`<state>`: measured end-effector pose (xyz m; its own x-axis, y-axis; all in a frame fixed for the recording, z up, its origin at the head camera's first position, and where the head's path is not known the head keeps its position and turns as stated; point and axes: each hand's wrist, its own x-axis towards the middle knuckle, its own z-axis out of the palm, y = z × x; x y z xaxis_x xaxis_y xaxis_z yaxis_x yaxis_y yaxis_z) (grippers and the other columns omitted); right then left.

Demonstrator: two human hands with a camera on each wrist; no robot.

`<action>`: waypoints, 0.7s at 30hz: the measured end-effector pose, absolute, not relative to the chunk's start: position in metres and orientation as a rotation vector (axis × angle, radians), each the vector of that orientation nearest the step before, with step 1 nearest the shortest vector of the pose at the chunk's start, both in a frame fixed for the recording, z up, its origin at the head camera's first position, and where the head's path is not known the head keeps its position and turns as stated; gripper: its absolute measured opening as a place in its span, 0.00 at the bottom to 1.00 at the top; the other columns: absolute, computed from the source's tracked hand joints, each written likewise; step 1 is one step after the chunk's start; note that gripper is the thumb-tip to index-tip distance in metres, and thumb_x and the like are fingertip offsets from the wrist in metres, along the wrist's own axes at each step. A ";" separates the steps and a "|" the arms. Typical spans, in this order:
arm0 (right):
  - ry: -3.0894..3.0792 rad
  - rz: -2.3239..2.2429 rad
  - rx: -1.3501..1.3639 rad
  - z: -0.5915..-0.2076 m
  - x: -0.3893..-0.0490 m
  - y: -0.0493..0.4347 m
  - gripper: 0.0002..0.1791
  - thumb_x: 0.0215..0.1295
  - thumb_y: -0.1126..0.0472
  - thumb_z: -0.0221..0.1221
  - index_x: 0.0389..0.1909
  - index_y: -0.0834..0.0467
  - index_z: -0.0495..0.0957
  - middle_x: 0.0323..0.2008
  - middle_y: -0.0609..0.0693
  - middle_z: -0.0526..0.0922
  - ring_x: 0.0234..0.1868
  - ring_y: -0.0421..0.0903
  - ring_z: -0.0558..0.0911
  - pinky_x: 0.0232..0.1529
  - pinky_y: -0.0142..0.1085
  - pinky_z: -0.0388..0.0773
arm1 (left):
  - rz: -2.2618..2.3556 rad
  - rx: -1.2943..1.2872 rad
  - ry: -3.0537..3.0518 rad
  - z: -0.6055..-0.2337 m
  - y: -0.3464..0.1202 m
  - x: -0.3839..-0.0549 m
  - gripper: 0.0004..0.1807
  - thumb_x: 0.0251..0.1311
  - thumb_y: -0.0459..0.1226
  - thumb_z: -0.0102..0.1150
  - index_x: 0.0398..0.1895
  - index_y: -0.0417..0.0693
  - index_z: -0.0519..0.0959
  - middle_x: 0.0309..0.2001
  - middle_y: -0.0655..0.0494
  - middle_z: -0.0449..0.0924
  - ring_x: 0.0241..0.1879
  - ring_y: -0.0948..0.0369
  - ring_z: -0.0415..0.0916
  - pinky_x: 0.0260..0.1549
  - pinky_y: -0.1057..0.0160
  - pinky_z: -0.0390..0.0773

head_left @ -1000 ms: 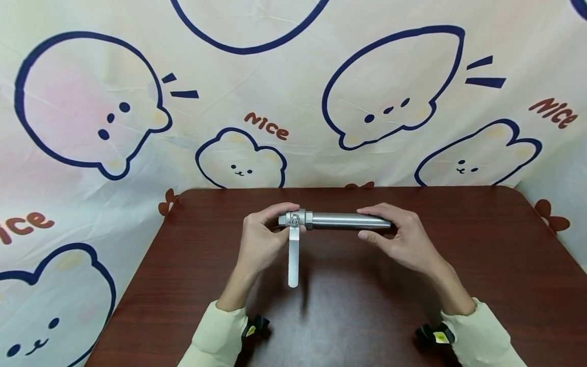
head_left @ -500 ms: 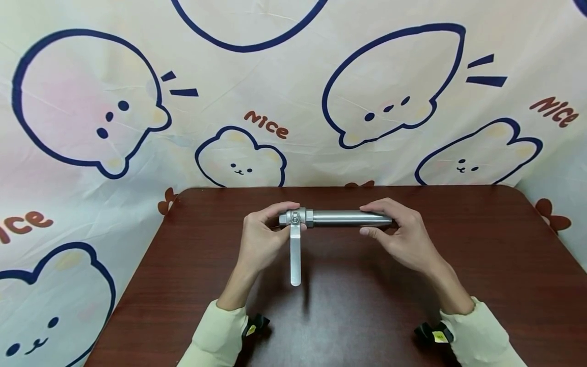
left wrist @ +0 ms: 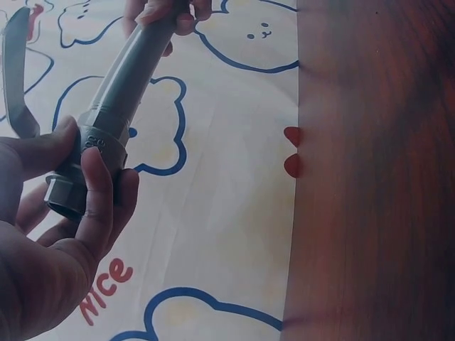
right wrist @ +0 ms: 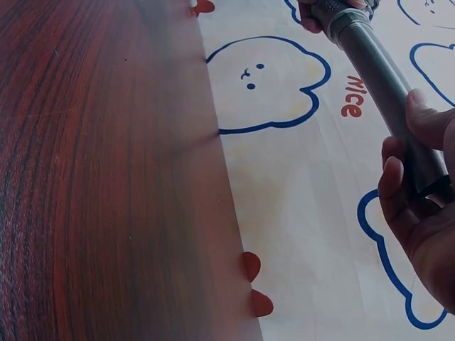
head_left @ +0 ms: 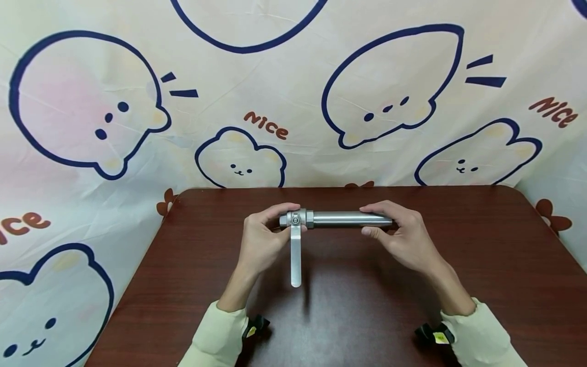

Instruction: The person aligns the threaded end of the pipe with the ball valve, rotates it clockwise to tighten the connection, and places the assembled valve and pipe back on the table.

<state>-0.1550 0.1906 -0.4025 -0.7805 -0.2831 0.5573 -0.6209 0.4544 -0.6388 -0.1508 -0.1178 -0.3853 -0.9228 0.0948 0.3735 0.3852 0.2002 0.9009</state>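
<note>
A metal ball valve (head_left: pixel 295 218) with a long pipe (head_left: pixel 344 219) joined to its right side is held level above the table. My left hand (head_left: pixel 260 239) grips the valve body between thumb and fingers. The flat lever handle (head_left: pixel 295 260) hangs toward me from the valve. At the pipe's tapered right end, my right hand (head_left: pixel 408 234) holds it with the thumb below and the fingers above. In the left wrist view, fingers curl round the valve body (left wrist: pixel 92 153) near its hex end. The right wrist view shows the pipe (right wrist: pixel 380 78) in the right hand (right wrist: pixel 419 192).
The dark brown wooden table (head_left: pixel 192 275) spreads beneath both hands. Behind it hangs a pale cloth (head_left: pixel 302 92) printed with blue-outlined cartoon figures. Black straps with yellow labels sit at both sleeve cuffs.
The valve and pipe have shifted very slightly to the right. Both hands keep the same hold.
</note>
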 end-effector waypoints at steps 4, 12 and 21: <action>-2.382 1.239 0.737 -0.403 -0.154 0.190 0.25 0.61 0.70 0.75 0.58 0.51 0.86 0.43 0.42 0.87 0.32 0.37 0.77 0.28 0.28 0.71 | -1.783 -0.469 -2.234 -0.385 -0.118 -0.151 0.22 0.54 0.23 0.77 0.52 0.47 0.90 0.45 0.48 0.92 0.38 0.62 0.85 0.40 0.68 0.86; -2.416 1.252 0.723 -0.400 -0.153 0.190 0.21 0.64 0.68 0.73 0.58 0.53 0.86 0.43 0.44 0.88 0.32 0.37 0.78 0.29 0.29 0.74 | -1.764 -0.482 -2.232 -0.385 -0.118 -0.152 0.23 0.52 0.25 0.80 0.52 0.46 0.90 0.46 0.48 0.92 0.38 0.62 0.85 0.40 0.68 0.86; -2.439 1.280 0.713 -0.398 -0.152 0.190 0.20 0.67 0.67 0.72 0.57 0.50 0.86 0.42 0.45 0.88 0.34 0.39 0.79 0.32 0.30 0.75 | -1.765 -0.485 -2.231 -0.385 -0.118 -0.152 0.23 0.51 0.24 0.80 0.52 0.46 0.90 0.45 0.48 0.92 0.37 0.63 0.84 0.40 0.69 0.86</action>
